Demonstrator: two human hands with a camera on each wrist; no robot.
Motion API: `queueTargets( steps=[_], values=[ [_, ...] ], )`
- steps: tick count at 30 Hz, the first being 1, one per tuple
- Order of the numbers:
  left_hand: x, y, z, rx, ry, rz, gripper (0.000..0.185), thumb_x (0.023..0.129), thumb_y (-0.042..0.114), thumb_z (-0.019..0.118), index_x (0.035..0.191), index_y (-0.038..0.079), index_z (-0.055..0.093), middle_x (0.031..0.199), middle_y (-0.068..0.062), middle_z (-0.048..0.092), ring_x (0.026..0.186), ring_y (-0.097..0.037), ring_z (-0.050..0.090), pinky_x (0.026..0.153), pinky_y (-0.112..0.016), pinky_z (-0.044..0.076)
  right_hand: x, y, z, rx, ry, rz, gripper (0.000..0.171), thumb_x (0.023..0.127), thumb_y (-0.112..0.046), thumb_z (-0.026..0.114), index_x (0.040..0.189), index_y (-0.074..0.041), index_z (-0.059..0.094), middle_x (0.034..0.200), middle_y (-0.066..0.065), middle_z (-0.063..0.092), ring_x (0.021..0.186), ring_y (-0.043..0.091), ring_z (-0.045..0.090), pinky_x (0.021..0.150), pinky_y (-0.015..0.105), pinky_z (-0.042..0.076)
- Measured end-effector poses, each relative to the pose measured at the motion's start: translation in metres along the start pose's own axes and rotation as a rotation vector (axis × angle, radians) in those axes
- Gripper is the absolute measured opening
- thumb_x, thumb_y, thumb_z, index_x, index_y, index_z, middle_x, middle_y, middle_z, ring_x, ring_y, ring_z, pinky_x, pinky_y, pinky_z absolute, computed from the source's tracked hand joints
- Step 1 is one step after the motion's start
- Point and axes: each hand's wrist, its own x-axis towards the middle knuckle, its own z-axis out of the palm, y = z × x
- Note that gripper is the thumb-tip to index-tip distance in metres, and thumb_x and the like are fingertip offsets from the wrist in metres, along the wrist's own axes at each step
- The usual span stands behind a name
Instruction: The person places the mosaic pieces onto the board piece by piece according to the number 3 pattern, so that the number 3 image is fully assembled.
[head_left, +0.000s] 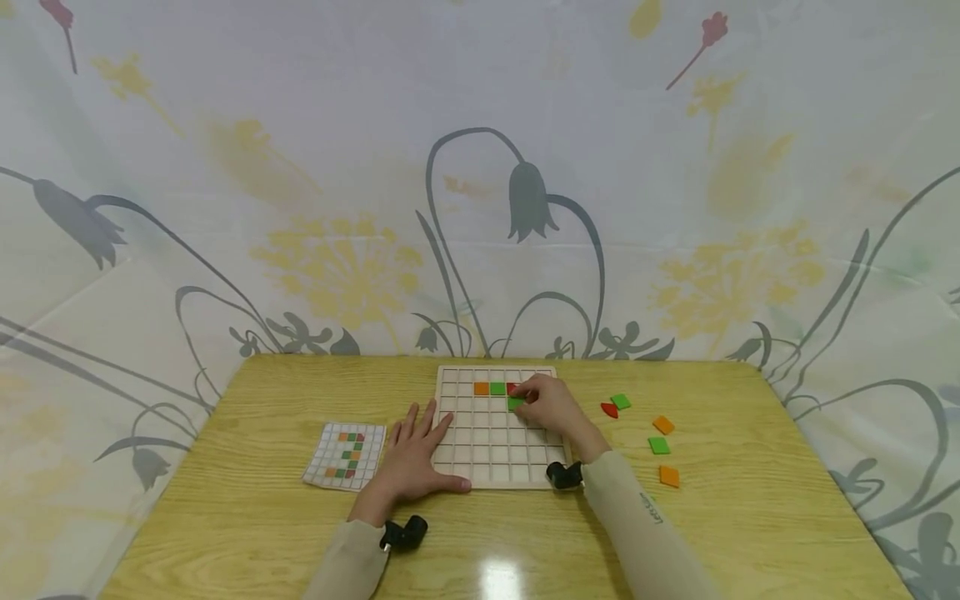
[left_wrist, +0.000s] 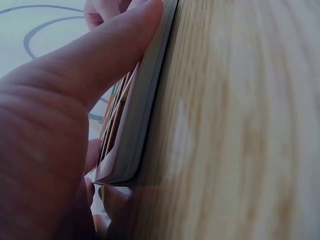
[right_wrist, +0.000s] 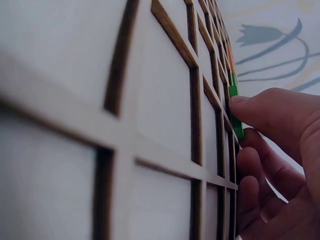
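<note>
A wooden grid board (head_left: 491, 454) lies flat on the wood-grain table (head_left: 247, 517), its far edge parallel to the table's far edge; nearly square, it shows no plain long axis. In an upper row an orange tile (head_left: 481, 389), a green tile (head_left: 498, 389) and a partly covered red tile (head_left: 512, 388) run left to right. Just below the red one sits a second green square (head_left: 514, 403), its visible sides in line with the grid. The right hand (head_left: 555, 408) pinches this square, thumb and curled fingers meeting at it, the forearm slanting in from the near right. The left hand (head_left: 412, 462) lies spread and relaxed at the board's near left corner, fingers pointing away from the person and thumb stretched rightward along the near edge. Beside it, slightly turned, lies a printed pattern card (head_left: 332, 461). Right of the board lie a loose red fan-shaped piece (head_left: 610, 410) and loose square tiles (head_left: 659, 446), green and orange, turned at various angles.
</note>
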Motion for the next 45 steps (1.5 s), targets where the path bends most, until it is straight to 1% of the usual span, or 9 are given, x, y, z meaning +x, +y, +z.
queueTargets(
  steps=[6, 12, 19, 26, 33, 45],
  values=[
    [0.0003, -0.0006, 0.0003, -0.004, 0.002, -0.005, 0.110, 0.073, 0.068, 0.076, 0.159, 0.018, 0.029, 0.166, -0.011, 0.006, 0.151, -0.039, -0.004, 0.117, -0.061, 0.003, 0.0001, 0.0004, -0.0004, 0.035, -0.014, 0.027, 0.020, 0.085, -0.006, 0.077, 0.105, -0.008, 0.078, 0.098, 0.000, 0.064, 0.080, 0.015, 0.056, 0.069, 0.032, 0.050],
    [-0.0027, 0.0017, -0.0017, -0.011, -0.004, -0.005, 0.110, 0.073, 0.067, 0.077, 0.159, 0.016, 0.029, 0.166, -0.013, 0.006, 0.151, -0.039, -0.003, 0.117, -0.061, 0.004, 0.0013, 0.0001, 0.0026, -0.004, -0.022, 0.001, 0.021, 0.085, -0.003, 0.076, 0.105, -0.006, 0.078, 0.098, 0.003, 0.064, 0.080, 0.014, 0.057, 0.070, 0.031, 0.051],
    [-0.0071, 0.0034, -0.0005, -0.033, 0.003, 0.001, 0.109, 0.073, 0.065, 0.078, 0.157, 0.013, 0.033, 0.166, -0.015, 0.009, 0.150, -0.042, 0.000, 0.116, -0.063, 0.006, -0.0021, -0.0014, 0.0043, -0.026, -0.028, 0.004, 0.021, 0.085, -0.003, 0.077, 0.106, -0.006, 0.078, 0.096, 0.001, 0.063, 0.077, 0.013, 0.054, 0.069, 0.031, 0.048],
    [-0.0025, 0.0025, 0.0004, -0.020, 0.004, -0.010, 0.110, 0.072, 0.068, 0.077, 0.158, 0.018, 0.031, 0.166, -0.011, 0.006, 0.151, -0.038, -0.005, 0.117, -0.061, 0.002, -0.0021, -0.0020, 0.0023, -0.032, -0.008, -0.001, 0.020, 0.085, -0.005, 0.078, 0.105, -0.007, 0.079, 0.095, 0.000, 0.061, 0.078, 0.014, 0.053, 0.069, 0.031, 0.048],
    [-0.0005, 0.0027, -0.0007, -0.016, 0.009, -0.008, 0.109, 0.072, 0.067, 0.077, 0.158, 0.018, 0.031, 0.166, -0.011, 0.006, 0.151, -0.038, -0.004, 0.117, -0.060, 0.002, -0.0005, -0.0027, 0.0024, -0.014, 0.002, 0.026, 0.019, 0.085, -0.006, 0.079, 0.105, -0.009, 0.079, 0.095, -0.001, 0.060, 0.080, 0.014, 0.054, 0.072, 0.031, 0.048],
    [-0.0014, 0.0046, -0.0016, -0.028, 0.001, -0.010, 0.109, 0.073, 0.066, 0.077, 0.158, 0.018, 0.031, 0.166, -0.011, 0.006, 0.151, -0.039, -0.004, 0.117, -0.061, 0.003, -0.0021, -0.0030, 0.0050, 0.026, 0.021, 0.058, 0.018, 0.086, -0.005, 0.077, 0.103, -0.010, 0.079, 0.095, -0.001, 0.059, 0.080, 0.015, 0.053, 0.073, 0.032, 0.047]
  ],
)
